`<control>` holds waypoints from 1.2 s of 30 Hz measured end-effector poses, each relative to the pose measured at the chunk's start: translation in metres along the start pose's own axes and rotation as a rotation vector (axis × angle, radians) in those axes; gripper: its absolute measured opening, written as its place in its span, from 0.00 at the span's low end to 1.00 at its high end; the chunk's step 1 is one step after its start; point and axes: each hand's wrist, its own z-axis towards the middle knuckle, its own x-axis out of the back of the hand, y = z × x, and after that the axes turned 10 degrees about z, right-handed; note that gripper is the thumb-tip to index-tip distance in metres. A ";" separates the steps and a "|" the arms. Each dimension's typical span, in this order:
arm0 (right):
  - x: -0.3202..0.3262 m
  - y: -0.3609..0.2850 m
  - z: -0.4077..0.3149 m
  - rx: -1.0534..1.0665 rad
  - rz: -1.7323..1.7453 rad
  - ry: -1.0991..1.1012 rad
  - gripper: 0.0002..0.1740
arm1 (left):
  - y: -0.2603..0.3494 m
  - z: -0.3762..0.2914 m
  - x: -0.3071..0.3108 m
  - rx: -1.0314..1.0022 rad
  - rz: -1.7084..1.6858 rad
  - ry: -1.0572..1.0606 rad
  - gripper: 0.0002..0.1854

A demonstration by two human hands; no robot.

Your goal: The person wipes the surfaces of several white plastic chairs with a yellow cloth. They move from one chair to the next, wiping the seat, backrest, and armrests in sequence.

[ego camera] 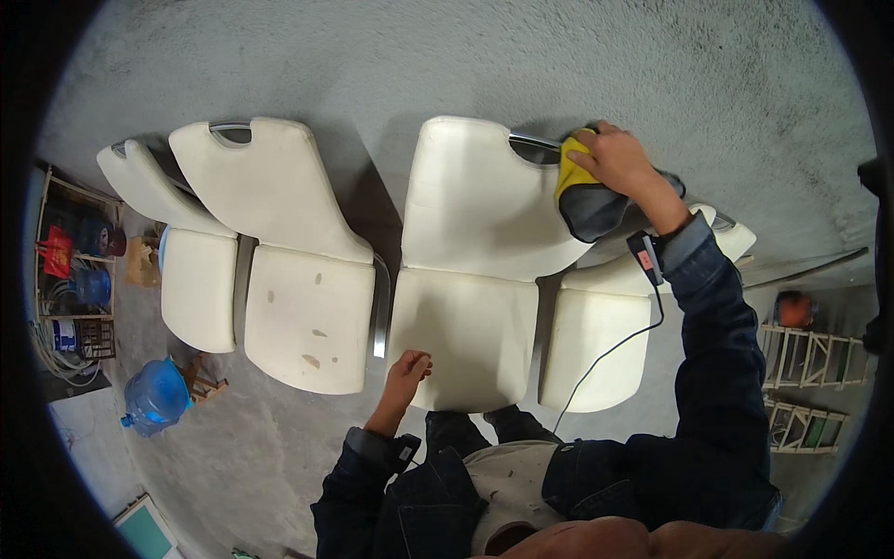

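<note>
My right hand [618, 159] grips a yellow and dark grey cloth [594, 206] at the upper right corner of a white padded chair's backrest [475, 199]. Some of the cloth hangs down over the front of that backrest and covers its right edge. Beside the cloth, part of a chromed handle bar [534, 141] spans the cut-out in the top. Lower down, my left hand [408, 374] is loosely curled at the front left edge of the same chair's seat [468, 335]. No object shows in it.
To the left, a white chair [307, 314] has several dark marks on its seat; another chair [199, 286] stands beyond it. A further chair [597, 342] is on the right. A cable [611, 349] hangs from my right wrist. A blue water bottle [155, 398] is at left.
</note>
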 end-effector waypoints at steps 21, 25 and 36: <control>0.001 -0.019 -0.004 -0.094 -0.184 -0.002 0.33 | -0.012 0.001 0.024 -0.007 -0.015 0.037 0.12; -0.038 -0.063 0.029 0.187 -0.176 0.287 0.36 | -0.017 -0.004 0.031 0.026 -0.014 0.056 0.12; -0.029 -0.042 0.053 0.078 0.222 0.004 0.33 | -0.034 -0.012 0.038 0.017 -0.040 0.075 0.11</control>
